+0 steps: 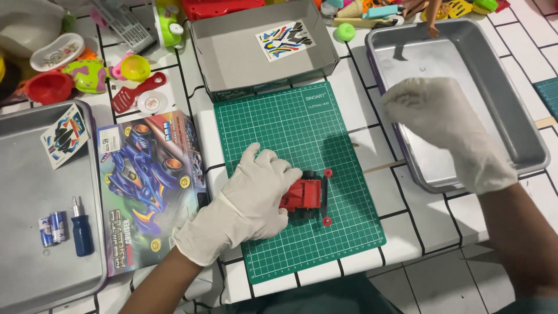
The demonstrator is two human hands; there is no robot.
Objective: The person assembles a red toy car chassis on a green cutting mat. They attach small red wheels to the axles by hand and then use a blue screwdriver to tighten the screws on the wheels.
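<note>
Two white-gloved hands, unevenly placed: the left hand rests fingers curled on the small red plastic toy car chassis, which lies on the green gridded cutting mat, long axis left-right (wheels to the right); the right hand, loosely closed and seemingly empty, hovers well apart over the grey metal tray.

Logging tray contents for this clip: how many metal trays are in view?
2. One metal tray at the left edge holds batteries, a screwdriver and a sticker sheet; the other tray lies at upper right.

One head camera — steep downward, close over the table.
</note>
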